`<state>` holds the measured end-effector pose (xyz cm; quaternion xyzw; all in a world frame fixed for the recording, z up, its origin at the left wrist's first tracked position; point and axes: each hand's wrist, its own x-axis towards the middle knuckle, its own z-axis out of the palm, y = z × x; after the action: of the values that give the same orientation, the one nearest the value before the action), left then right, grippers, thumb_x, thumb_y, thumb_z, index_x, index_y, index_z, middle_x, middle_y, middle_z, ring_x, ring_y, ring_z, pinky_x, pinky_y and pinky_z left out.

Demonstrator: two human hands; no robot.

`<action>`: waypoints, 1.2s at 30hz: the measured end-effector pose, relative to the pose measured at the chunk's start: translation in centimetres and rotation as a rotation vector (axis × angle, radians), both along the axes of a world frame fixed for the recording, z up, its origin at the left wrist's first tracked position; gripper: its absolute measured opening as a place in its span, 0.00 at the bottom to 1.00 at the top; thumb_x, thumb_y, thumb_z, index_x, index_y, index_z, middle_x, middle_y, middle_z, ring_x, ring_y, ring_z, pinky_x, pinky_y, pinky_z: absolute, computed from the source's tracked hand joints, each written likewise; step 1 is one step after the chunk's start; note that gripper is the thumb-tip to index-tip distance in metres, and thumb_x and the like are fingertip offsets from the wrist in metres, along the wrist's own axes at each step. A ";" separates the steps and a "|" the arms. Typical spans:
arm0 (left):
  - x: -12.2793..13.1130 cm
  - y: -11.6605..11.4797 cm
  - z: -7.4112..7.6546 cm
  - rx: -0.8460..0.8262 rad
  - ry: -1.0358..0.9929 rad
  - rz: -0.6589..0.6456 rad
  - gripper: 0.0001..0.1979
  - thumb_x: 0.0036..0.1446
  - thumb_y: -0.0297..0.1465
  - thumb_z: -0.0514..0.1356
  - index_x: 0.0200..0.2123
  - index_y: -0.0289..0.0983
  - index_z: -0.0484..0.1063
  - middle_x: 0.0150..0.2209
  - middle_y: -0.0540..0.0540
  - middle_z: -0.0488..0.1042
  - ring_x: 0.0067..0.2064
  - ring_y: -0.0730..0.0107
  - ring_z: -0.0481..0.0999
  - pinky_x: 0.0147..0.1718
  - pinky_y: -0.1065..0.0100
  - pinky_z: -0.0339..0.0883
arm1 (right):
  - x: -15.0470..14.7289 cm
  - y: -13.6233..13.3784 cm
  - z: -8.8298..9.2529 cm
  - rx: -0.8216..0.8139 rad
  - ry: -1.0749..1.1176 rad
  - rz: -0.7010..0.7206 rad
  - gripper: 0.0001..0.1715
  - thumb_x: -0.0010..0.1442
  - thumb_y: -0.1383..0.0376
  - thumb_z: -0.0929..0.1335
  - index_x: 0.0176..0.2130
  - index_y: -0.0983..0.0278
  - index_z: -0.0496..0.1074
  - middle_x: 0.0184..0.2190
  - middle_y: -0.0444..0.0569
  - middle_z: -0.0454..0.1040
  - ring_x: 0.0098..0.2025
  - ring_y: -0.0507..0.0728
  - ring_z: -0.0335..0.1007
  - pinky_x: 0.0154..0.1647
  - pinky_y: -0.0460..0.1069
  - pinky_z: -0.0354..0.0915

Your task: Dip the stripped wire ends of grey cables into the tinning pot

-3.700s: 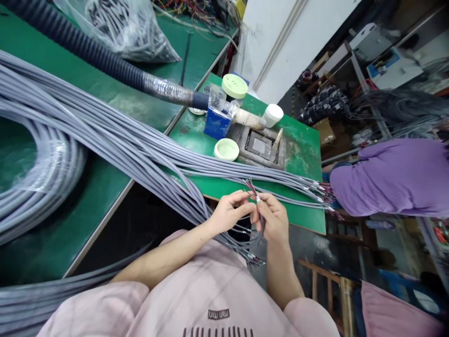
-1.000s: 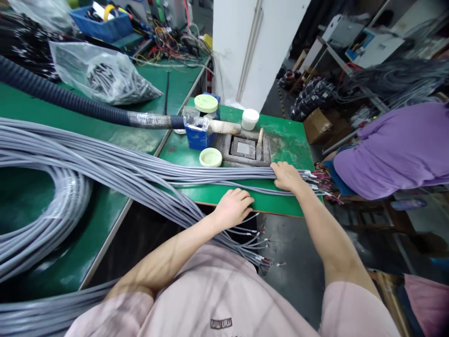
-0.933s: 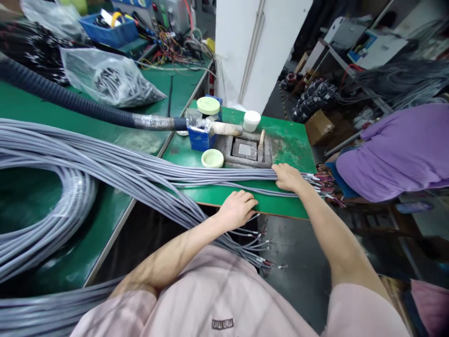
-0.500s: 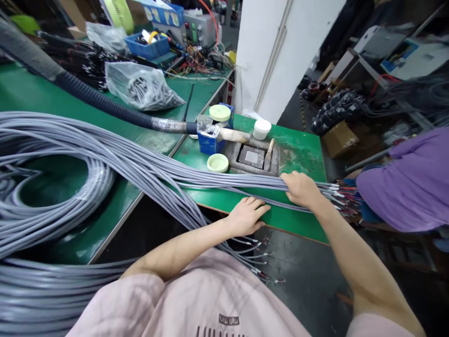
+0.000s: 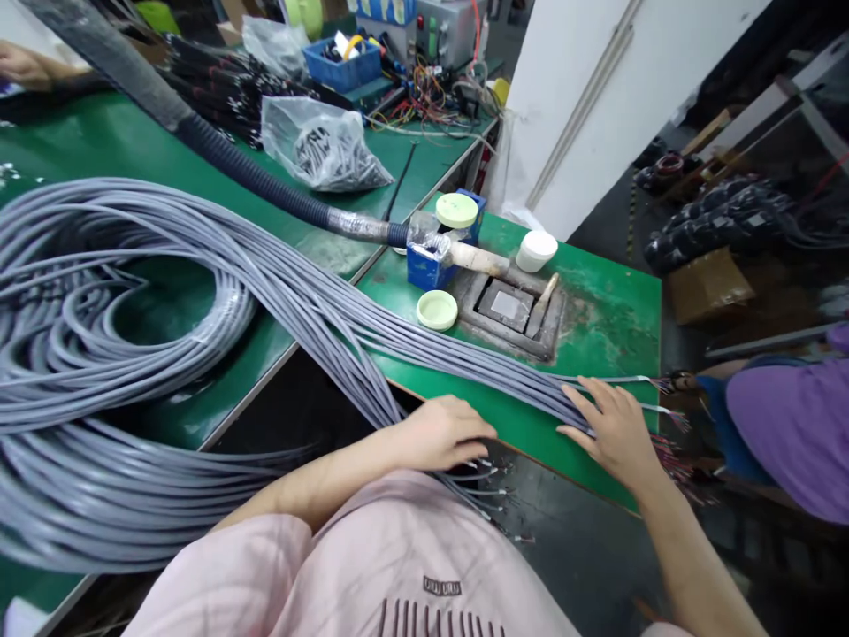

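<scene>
A bundle of grey cables (image 5: 457, 349) runs from a large coil on the left across the green board. My right hand (image 5: 616, 433) rests on the bundle near its stripped ends, with its fingers spread over the cables rather than wrapped round them. Thin coloured wires (image 5: 676, 464) stick out beyond that hand. My left hand (image 5: 444, 433) lies at the board's front edge, fingers stretched forward, thumb apart and nothing in it. Below it, more stripped cable ends (image 5: 497, 500) hang past the edge.
A solder pot (image 5: 508, 305) is set in the board, with a stick across its corner. Around it stand a pale green lid (image 5: 437, 310), a white jar (image 5: 537, 251) and a black extraction hose (image 5: 265, 181). At the right is a person in a purple top (image 5: 796, 433).
The view has swung left. My right hand has loosened and spread its fingers, and the bundle under it lies nearer the board's front edge. My left hand has drawn back slightly.
</scene>
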<state>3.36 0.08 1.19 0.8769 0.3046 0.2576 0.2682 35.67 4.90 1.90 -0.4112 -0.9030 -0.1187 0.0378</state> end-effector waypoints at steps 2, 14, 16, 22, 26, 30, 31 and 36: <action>-2.6 0.6 -0.3 0.053 0.087 0.264 0.13 0.64 0.35 0.52 0.44 0.37 0.74 0.40 0.43 0.79 0.41 0.66 0.75 0.42 0.64 0.65 | 0.2 -1.1 0.2 0.004 0.147 -0.027 0.25 0.59 0.56 0.68 0.54 0.62 0.69 0.53 0.62 0.71 0.56 0.68 0.66 0.56 0.63 0.60; -7.3 3.9 -0.6 0.078 0.565 0.509 0.10 0.55 0.35 0.60 0.38 0.37 0.71 0.35 0.42 0.72 0.42 0.55 0.71 0.39 0.59 0.61 | -17.4 -8.5 -5.4 -1.635 1.351 -0.212 0.26 0.56 0.55 0.70 0.51 0.64 0.68 0.38 0.52 0.78 0.33 0.54 0.77 0.35 0.51 0.72; -7.8 4.5 -0.2 0.071 0.519 0.383 0.06 0.54 0.33 0.59 0.33 0.37 0.71 0.33 0.44 0.71 0.40 0.58 0.70 0.38 0.61 0.62 | -21.0 -8.2 -6.6 -1.796 1.571 -0.258 0.31 0.53 0.55 0.72 0.53 0.62 0.64 0.36 0.48 0.78 0.29 0.53 0.76 0.29 0.48 0.71; -9.5 4.9 1.5 -0.240 0.195 0.239 0.11 0.58 0.38 0.56 0.28 0.38 0.66 0.25 0.53 0.65 0.26 0.74 0.63 0.27 0.72 0.59 | -21.4 -5.0 -4.8 -1.445 2.183 -0.258 0.22 0.55 0.58 0.69 0.48 0.57 0.63 0.42 0.47 0.77 0.33 0.53 0.75 0.29 0.48 0.69; -10.0 4.9 1.5 -0.292 0.109 0.227 0.13 0.58 0.40 0.56 0.28 0.37 0.68 0.25 0.52 0.68 0.27 0.74 0.65 0.28 0.71 0.61 | -16.0 -3.5 -3.1 -0.900 2.348 -0.446 0.09 0.59 0.57 0.64 0.37 0.59 0.65 0.37 0.46 0.75 0.29 0.51 0.69 0.29 0.47 0.66; -9.9 5.1 0.8 -0.247 0.094 0.230 0.13 0.59 0.39 0.56 0.28 0.37 0.69 0.26 0.51 0.71 0.28 0.72 0.68 0.30 0.69 0.63 | -10.6 -4.2 -1.1 -0.273 2.261 -0.498 0.12 0.62 0.54 0.61 0.39 0.57 0.66 0.30 0.42 0.73 0.23 0.49 0.63 0.28 0.47 0.63; -9.8 5.1 0.7 -0.250 0.101 0.221 0.12 0.58 0.39 0.57 0.28 0.37 0.70 0.26 0.50 0.71 0.29 0.71 0.69 0.31 0.69 0.63 | -9.6 -4.8 -0.6 -0.163 2.211 -0.505 0.13 0.62 0.53 0.61 0.40 0.57 0.66 0.28 0.42 0.72 0.21 0.49 0.62 0.26 0.47 0.62; -7.0 4.1 1.4 -0.338 0.026 0.075 0.12 0.56 0.39 0.60 0.40 0.38 0.75 0.36 0.46 0.77 0.39 0.64 0.75 0.41 0.63 0.69 | -9.6 -8.5 1.7 -0.456 1.845 -0.462 0.19 0.62 0.53 0.64 0.46 0.61 0.70 0.16 0.37 0.63 0.14 0.48 0.52 0.16 0.45 0.51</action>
<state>-3.69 4.23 2.62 0.8106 0.3796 0.2012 0.3979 26.06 -3.55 3.57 -0.5071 -0.4174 0.4226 0.6246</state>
